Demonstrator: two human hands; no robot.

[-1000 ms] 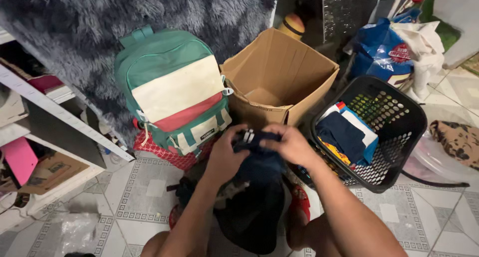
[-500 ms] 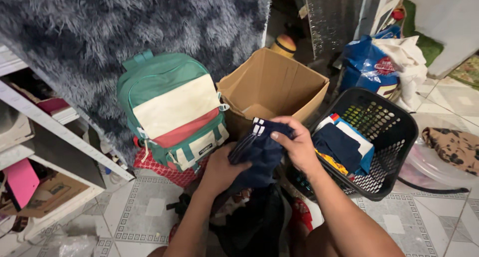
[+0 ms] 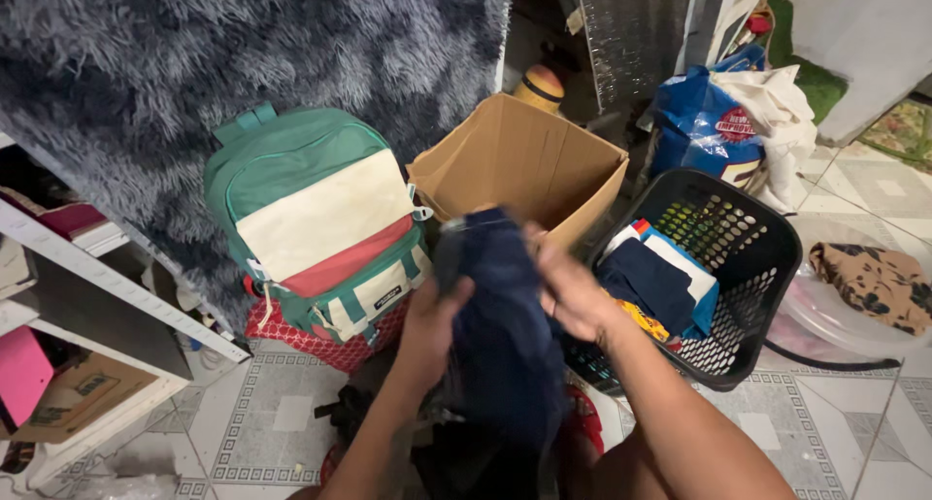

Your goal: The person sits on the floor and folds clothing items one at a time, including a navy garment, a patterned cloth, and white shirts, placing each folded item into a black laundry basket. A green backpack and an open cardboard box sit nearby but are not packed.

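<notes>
The left hand [image 3: 427,330] and right hand [image 3: 566,291] both grip a dark navy cloth garment [image 3: 505,335], held up before the open brown cardboard box [image 3: 524,165], beside the black perforated plastic laundry basket [image 3: 738,267]. It looks light, limp and easy to bunch, best pinched along its upper edge. Motion blur hides its shape, and its lower end is lost among dark clothes.
</notes>
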